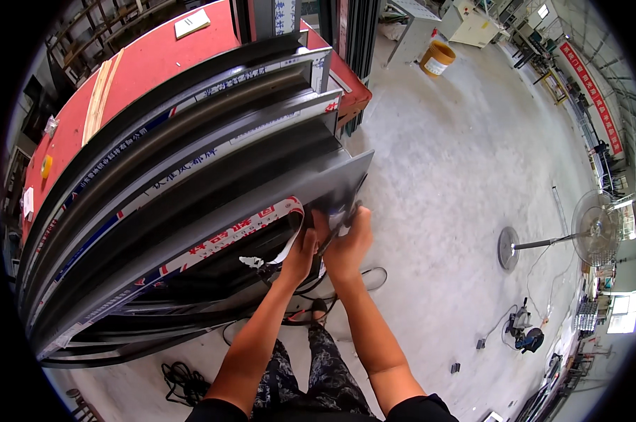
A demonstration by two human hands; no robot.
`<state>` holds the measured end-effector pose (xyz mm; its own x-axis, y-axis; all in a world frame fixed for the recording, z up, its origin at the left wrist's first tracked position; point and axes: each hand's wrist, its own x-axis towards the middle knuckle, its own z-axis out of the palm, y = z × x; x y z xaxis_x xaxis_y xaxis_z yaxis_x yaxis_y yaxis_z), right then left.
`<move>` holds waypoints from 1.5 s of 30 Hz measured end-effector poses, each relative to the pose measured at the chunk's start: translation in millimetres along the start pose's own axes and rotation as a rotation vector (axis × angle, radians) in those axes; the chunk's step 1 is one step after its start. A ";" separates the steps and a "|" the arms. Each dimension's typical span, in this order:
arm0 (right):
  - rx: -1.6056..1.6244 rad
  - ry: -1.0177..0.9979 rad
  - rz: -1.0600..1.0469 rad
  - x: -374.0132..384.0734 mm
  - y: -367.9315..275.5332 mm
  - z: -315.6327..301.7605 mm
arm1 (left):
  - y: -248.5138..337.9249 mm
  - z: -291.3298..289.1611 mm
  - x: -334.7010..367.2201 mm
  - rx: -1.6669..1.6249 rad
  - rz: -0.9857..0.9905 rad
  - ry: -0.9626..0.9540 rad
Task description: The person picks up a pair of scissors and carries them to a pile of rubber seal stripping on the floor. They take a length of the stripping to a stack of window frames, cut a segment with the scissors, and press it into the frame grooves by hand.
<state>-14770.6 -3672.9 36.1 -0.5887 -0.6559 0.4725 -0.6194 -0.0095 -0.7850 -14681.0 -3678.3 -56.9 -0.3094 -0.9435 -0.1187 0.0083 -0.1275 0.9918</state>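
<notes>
Several long dark grey metal profiles lie stacked side by side on a red-topped table, their ends toward me. A printed white-and-red protective film strip (244, 228) runs along the nearest profile (332, 179) and curls away from it close to its end. My left hand (300, 254) is closed on the loose, curled part of the film, fingers bent. Just right of it, my right hand (350, 243) is wrapped round the end of that same profile; its fingertips are partly hidden behind the edge. A crumpled white scrap of film (250, 261) hangs left of my left hand.
The red tabletop (156, 53) carries wooden strips (101, 95), a yellow tape roll (46, 167) and a notepad (192, 23). Black cables (184, 383) lie on the floor by my feet. A yellow bucket (437, 58), a standing fan (543, 243) and a power saw (523, 330) stand to the right.
</notes>
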 end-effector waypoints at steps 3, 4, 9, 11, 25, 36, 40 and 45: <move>0.114 -0.072 -0.019 -4.0 15.2 -6.3 | 0.6 -3.3 -0.1 -0.151 0.017 -0.018; 0.174 -0.111 -0.016 -8.4 28.0 -8.2 | -7.3 -5.5 -0.4 -0.178 0.006 -0.018; 0.358 -0.119 -0.022 -9.3 50.8 0.0 | 3.6 -0.6 -1.2 -0.052 -0.073 0.022; 0.383 -0.184 0.038 -11.7 47.4 -2.8 | 4.1 3.4 -2.8 -0.085 -0.059 0.042; 0.304 -0.208 -0.032 -4.2 44.5 -7.3 | 46.4 5.0 13.4 0.306 0.197 0.246; 0.304 -0.209 0.054 -11.2 34.8 -8.8 | 48.9 1.5 -21.1 0.218 0.171 0.336; 0.257 -0.184 0.031 -14.7 22.0 -7.5 | 21.5 7.7 -22.2 0.265 0.404 0.425; 0.010 0.015 -0.072 -24.6 10.2 0.8 | 11.4 5.7 -19.6 0.340 0.337 0.328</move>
<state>-14761.9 -3657.4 16.2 -0.5505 -0.6416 0.5340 -0.6555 -0.0639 -0.7525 -14680.2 -3659.5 -43.0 -0.0314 -0.9674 0.2514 -0.2674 0.2505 0.9305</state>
